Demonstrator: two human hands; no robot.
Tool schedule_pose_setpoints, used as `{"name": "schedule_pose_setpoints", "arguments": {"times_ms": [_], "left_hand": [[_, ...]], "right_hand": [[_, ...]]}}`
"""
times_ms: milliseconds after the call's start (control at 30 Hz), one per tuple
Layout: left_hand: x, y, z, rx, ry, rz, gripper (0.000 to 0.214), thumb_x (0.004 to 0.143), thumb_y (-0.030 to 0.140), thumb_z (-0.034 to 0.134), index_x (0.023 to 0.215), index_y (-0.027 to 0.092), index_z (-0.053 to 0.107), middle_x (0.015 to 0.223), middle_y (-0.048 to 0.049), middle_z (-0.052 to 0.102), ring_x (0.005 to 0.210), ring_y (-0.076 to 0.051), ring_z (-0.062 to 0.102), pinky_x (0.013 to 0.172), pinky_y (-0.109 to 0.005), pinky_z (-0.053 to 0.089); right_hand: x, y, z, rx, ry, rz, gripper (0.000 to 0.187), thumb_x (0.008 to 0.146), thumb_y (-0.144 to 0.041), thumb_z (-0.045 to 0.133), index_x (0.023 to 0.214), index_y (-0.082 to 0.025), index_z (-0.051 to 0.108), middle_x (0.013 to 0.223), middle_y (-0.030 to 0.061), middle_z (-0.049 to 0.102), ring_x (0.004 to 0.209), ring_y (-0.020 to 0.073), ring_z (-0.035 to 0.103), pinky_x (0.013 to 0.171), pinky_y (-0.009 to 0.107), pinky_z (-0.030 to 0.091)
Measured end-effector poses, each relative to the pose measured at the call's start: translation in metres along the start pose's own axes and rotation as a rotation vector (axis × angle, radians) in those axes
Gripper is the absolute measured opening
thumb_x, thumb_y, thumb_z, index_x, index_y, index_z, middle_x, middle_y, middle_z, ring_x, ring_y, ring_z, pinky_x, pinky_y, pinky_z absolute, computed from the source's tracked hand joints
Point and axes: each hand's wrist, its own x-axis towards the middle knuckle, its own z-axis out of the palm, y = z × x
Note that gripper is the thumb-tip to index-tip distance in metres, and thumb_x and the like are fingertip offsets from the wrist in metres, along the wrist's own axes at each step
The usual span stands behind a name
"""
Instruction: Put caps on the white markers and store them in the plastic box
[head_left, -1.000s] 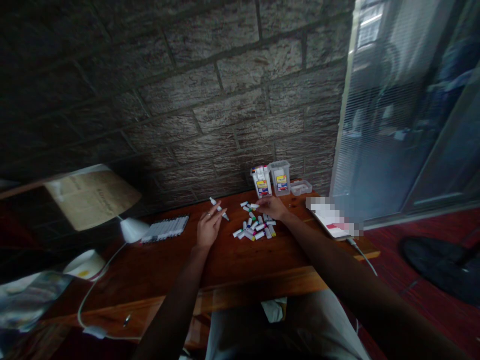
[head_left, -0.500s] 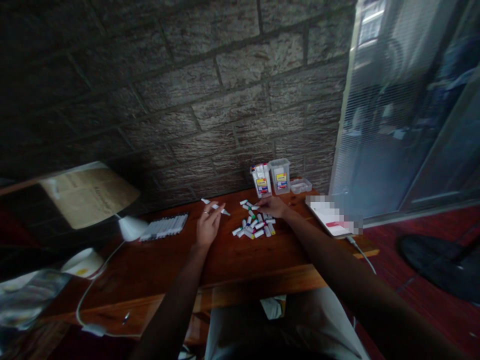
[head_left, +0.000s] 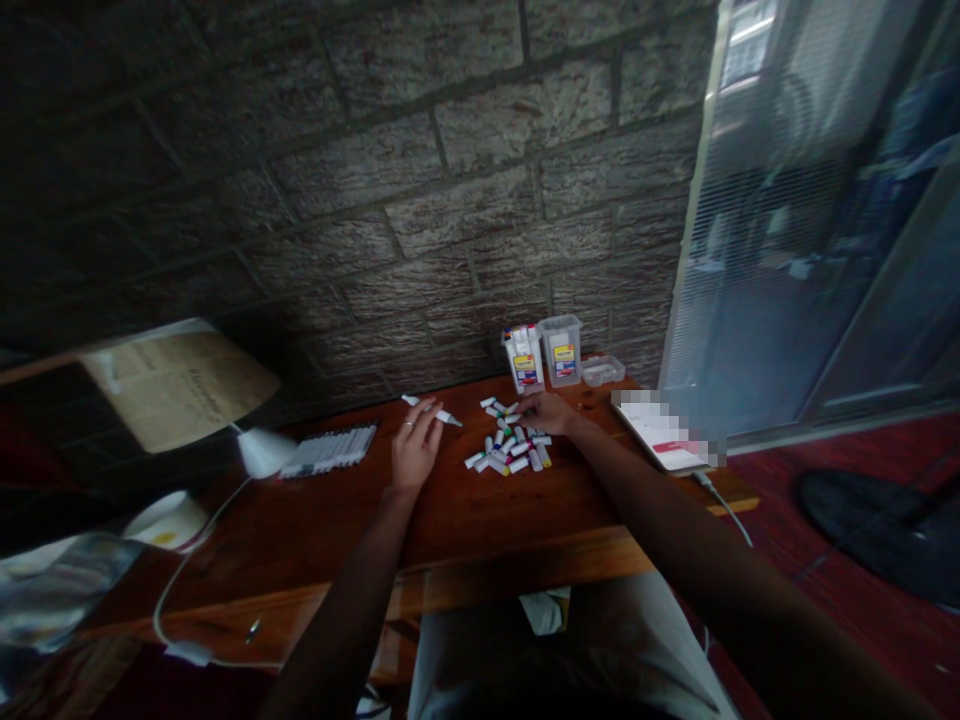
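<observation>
My left hand [head_left: 417, 448] is closed around a white marker [head_left: 445, 414], whose narrow pointed end sticks out to the right. Beside it, a scattered pile of white marker caps [head_left: 498, 465] with coloured ends lies on the wooden table [head_left: 450, 520]. Over the back of that pile is my right hand [head_left: 550, 412], palm down. Its fingers are pinched together at a small white marker cap [head_left: 513, 418], and their undersides are partly hidden. Several white markers [head_left: 330, 452] lie side by side in a row to the left.
Behind the caps stand a clear box of markers [head_left: 523, 358], another clear box [head_left: 562, 352] and a clear lid [head_left: 604, 371]. A tablet-like device [head_left: 660, 432] with a cable lies at right. A lamp [head_left: 184, 385] and a white bowl [head_left: 166, 520] stand left. A stone wall [head_left: 465, 240] rises behind.
The marker in my left hand has tilted and shifted slightly, with the fingers closer around it. My right hand has moved slightly right at the back of the caps.
</observation>
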Motion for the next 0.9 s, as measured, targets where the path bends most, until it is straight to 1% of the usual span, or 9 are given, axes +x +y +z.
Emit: {"name": "schedule_pose_setpoints", "arguments": {"times_ms": [167, 333, 400, 467, 533, 567, 600, 667, 900], "left_hand": [[0.000, -0.002, 0.002, -0.005, 0.028, 0.066, 0.028, 0.095, 0.023, 0.049, 0.119, 0.019, 0.063, 0.127, -0.0121, 0.062, 0.118, -0.021, 0.060, 0.103, -0.037, 0.049], [0.000, 0.001, 0.003, 0.017, 0.005, 0.119, 0.032, 0.095, 0.020, 0.049, 0.124, 0.021, 0.061, 0.138, -0.0116, 0.056, 0.123, -0.022, 0.057, 0.104, -0.037, 0.049], [0.000, 0.008, 0.006, 0.028, -0.025, 0.177, 0.034, 0.094, 0.018, 0.050, 0.126, 0.021, 0.060, 0.141, -0.0113, 0.053, 0.125, -0.023, 0.056, 0.104, -0.038, 0.048], [0.001, 0.017, 0.009, 0.037, -0.070, 0.257, 0.036, 0.094, 0.017, 0.049, 0.129, 0.022, 0.059, 0.142, -0.0109, 0.052, 0.125, -0.023, 0.056, 0.104, -0.038, 0.048], [0.002, 0.026, 0.013, 0.045, -0.118, 0.330, 0.039, 0.094, 0.015, 0.050, 0.131, 0.023, 0.057, 0.143, -0.0105, 0.052, 0.120, -0.022, 0.059, 0.102, -0.036, 0.049], [0.003, 0.030, 0.015, 0.049, -0.132, 0.354, 0.042, 0.093, 0.014, 0.049, 0.134, 0.023, 0.054, 0.143, -0.0103, 0.052, 0.119, -0.021, 0.060, 0.102, -0.035, 0.049], [0.003, 0.033, 0.016, 0.048, -0.140, 0.371, 0.045, 0.093, 0.013, 0.049, 0.137, 0.023, 0.051, 0.143, -0.0100, 0.052, 0.119, -0.021, 0.060, 0.102, -0.035, 0.049], [0.003, 0.037, 0.017, 0.039, -0.139, 0.381, 0.051, 0.094, 0.011, 0.047, 0.143, 0.024, 0.044, 0.142, -0.0095, 0.053, 0.121, -0.021, 0.059, 0.103, -0.034, 0.049], [0.000, 0.037, 0.020, -0.006, -0.182, 0.405, 0.061, 0.093, 0.005, 0.042, 0.150, 0.026, 0.033, 0.146, -0.0077, 0.048, 0.129, -0.020, 0.052, 0.109, -0.036, 0.045]], "right_hand": [[0.001, 0.002, 0.000, 0.048, -0.003, 0.023, 0.019, 0.072, -0.012, 0.071, 0.090, -0.015, 0.078, 0.089, 0.0074, 0.076, 0.082, 0.0222, 0.069, 0.078, 0.029, 0.051], [0.003, -0.005, 0.002, 0.168, 0.108, -0.001, 0.016, 0.080, -0.020, 0.066, 0.092, -0.014, 0.075, 0.092, 0.0076, 0.075, 0.083, 0.0197, 0.069, 0.078, 0.029, 0.052], [0.003, -0.015, 0.004, 0.276, 0.156, -0.045, 0.022, 0.084, -0.031, 0.064, 0.095, -0.015, 0.073, 0.094, 0.0064, 0.074, 0.084, 0.0182, 0.069, 0.078, 0.029, 0.053], [0.002, -0.027, 0.007, 0.536, 0.151, -0.135, 0.028, 0.079, -0.041, 0.069, 0.090, -0.015, 0.071, 0.090, 0.0058, 0.073, 0.082, 0.0176, 0.068, 0.076, 0.029, 0.052], [-0.001, -0.038, 0.012, 0.737, 0.043, -0.191, 0.033, 0.070, -0.041, 0.077, 0.088, -0.016, 0.068, 0.086, 0.0037, 0.072, 0.080, 0.0159, 0.067, 0.075, 0.029, 0.052], [-0.003, -0.043, 0.013, 0.819, -0.051, -0.200, 0.035, 0.068, -0.040, 0.080, 0.089, -0.016, 0.066, 0.085, 0.0024, 0.072, 0.078, 0.0148, 0.067, 0.075, 0.028, 0.052], [-0.004, -0.048, 0.015, 0.891, -0.135, -0.197, 0.036, 0.066, -0.038, 0.081, 0.089, -0.016, 0.063, 0.084, 0.0016, 0.072, 0.077, 0.0140, 0.067, 0.074, 0.028, 0.052], [-0.007, -0.053, 0.015, 0.984, -0.231, -0.182, 0.039, 0.064, -0.034, 0.083, 0.090, -0.017, 0.060, 0.083, 0.0003, 0.072, 0.076, 0.0125, 0.067, 0.073, 0.026, 0.052], [-0.009, -0.052, 0.015, 0.973, -0.285, -0.166, 0.042, 0.065, -0.033, 0.083, 0.098, -0.017, 0.062, 0.086, 0.0003, 0.072, 0.075, 0.0111, 0.067, 0.073, 0.024, 0.051]]}}
